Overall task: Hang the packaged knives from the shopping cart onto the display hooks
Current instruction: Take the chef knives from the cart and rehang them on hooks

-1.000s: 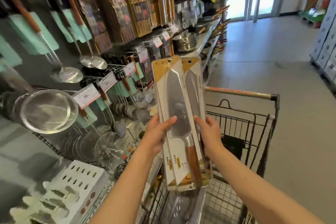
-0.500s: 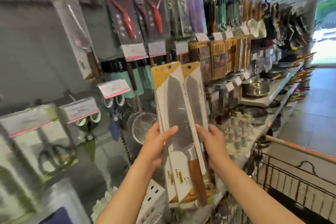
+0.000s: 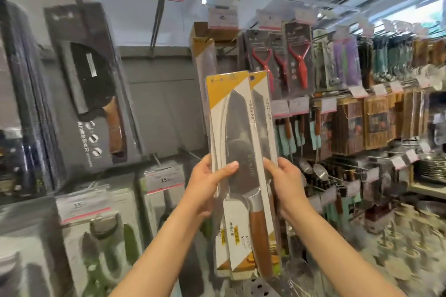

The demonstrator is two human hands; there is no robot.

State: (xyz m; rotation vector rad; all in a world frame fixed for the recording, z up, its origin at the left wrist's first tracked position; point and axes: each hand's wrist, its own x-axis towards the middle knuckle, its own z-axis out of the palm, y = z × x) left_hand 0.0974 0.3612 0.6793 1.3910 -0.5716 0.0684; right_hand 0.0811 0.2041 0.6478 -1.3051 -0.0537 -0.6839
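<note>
I hold a stack of packaged knives [image 3: 237, 132] upright in front of me: white cards with yellow top corners, a grey blade and a brown wooden handle. My left hand [image 3: 207, 185] grips the stack's left edge, thumb across the front. My right hand [image 3: 286, 178] holds the right edge. Behind the stack, one matching knife package [image 3: 201, 60] hangs on the display wall under a price tag [image 3: 222, 18]. A bare black display hook [image 3: 156, 24] slants down from a tag to its left. The shopping cart is out of view.
Dark boxed cleavers [image 3: 91, 84] hang at the left, with packaged scissors [image 3: 103, 243] below them. Red peelers [image 3: 299, 60] hang to the right of the knives, then chopsticks, spatulas and ladles along the aisle shelf. Price tags stick out from most hooks.
My view has swung up and left from the cart to the upper display wall. Both hands have lifted the knife stack with it, keeping the same grip.
</note>
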